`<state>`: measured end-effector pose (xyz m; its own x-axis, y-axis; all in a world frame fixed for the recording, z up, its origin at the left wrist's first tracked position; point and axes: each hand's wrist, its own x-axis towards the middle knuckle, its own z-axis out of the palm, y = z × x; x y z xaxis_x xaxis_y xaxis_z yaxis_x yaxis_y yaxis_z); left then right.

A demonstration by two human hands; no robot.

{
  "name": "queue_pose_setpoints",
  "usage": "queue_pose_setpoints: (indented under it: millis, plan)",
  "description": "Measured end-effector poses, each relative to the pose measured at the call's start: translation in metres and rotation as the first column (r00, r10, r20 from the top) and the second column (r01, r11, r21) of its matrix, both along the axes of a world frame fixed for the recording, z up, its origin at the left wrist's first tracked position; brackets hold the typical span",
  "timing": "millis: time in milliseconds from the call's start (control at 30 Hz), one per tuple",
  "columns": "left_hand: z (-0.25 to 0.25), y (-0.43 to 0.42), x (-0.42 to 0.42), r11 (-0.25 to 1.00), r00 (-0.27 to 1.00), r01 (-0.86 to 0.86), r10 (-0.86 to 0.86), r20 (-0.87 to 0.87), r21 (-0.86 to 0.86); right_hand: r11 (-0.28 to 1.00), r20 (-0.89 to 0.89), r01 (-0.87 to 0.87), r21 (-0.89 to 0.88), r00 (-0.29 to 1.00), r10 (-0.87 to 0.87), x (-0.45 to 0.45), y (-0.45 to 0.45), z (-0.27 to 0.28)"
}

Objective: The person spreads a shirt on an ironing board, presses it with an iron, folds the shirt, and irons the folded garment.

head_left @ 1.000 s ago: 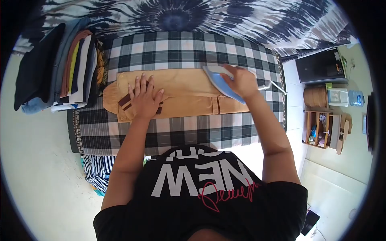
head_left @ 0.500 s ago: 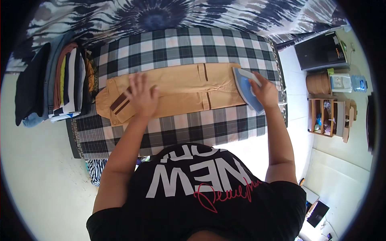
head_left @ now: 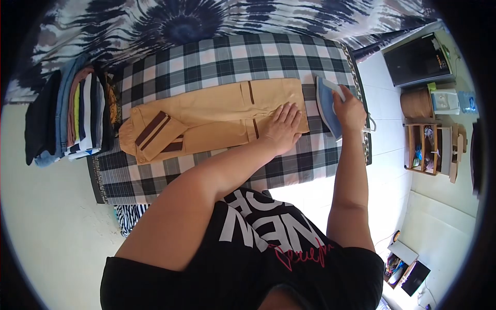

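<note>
A tan shirt (head_left: 206, 111) with brown stripes lies folded lengthwise on the checked cloth (head_left: 217, 67). Its collar end points left, and one striped sleeve is folded across it. My left hand (head_left: 282, 126) rests flat near the shirt's right end, fingers stretched out over the fabric. Just beyond that end, my right hand (head_left: 349, 109) grips the handle of a blue and white clothes iron (head_left: 328, 106). The iron is on the checked cloth, apart from the shirt, with its cord behind my wrist.
A stack of folded clothes (head_left: 72, 113) stands left of the checked surface. Tie-dye fabric (head_left: 279, 18) hangs along the far side. To the right are a dark cabinet (head_left: 417, 59), a woven basket (head_left: 416, 102) and a wooden shelf (head_left: 419, 150).
My left hand has moved right, from the striped sleeve to the shirt's other end. The iron in my right hand has come off the shirt, to the right of it.
</note>
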<state>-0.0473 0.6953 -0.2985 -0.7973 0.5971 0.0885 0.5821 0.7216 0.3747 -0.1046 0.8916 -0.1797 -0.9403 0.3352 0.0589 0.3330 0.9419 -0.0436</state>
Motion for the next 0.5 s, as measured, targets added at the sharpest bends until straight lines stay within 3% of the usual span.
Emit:
queue_pose_setpoints:
  millis: [67, 167, 233, 267, 333, 400, 467, 500]
  plan:
    - [-0.02, 0.003, 0.0, 0.987, 0.998, -0.054, 0.058, -0.021, 0.152, 1.0, -0.013, -0.007, 0.004, 1.0, 0.007, 0.0, -0.003, -0.002]
    - [0.005, -0.001, -0.006, 0.977, 0.992, -0.098, 0.111, -0.064, 0.189, 0.999, -0.01, -0.044, 0.021, 0.999, 0.045, -0.003, 0.001, -0.005]
    - [0.017, -0.009, -0.017, 0.79, 0.955, -0.224, 0.061, 0.291, 0.571, 0.999, 0.03, -0.014, 0.049, 0.999, 0.013, -0.004, 0.001, -0.005]
    - [0.026, -0.021, -0.022, 0.787, 0.954, -0.245, 0.092, 0.285, 0.566, 0.999, 0.018, -0.03, 0.04, 0.999, 0.03, -0.005, 0.004, -0.008]
    - [0.046, -0.052, -0.031, 0.304, 0.804, -0.544, -0.079, 0.59, 0.782, 0.997, -0.003, -0.072, 0.025, 0.997, 0.072, -0.007, 0.004, -0.009]
    - [0.069, -0.083, -0.03, -0.232, 0.635, -0.766, -0.415, 0.651, 0.599, 0.997, 0.0, -0.06, 0.052, 0.998, 0.06, -0.005, 0.002, -0.005]
    - [0.099, -0.132, -0.021, -0.435, 0.691, -0.722, -0.492, 0.53, 0.538, 0.996, -0.019, -0.08, 0.047, 0.997, 0.081, -0.007, 0.006, -0.006]
    - [0.106, -0.157, -0.014, -0.445, 0.699, -0.715, -0.483, 0.527, 0.54, 0.995, -0.025, -0.085, 0.044, 0.996, 0.086, -0.006, 0.009, -0.009]
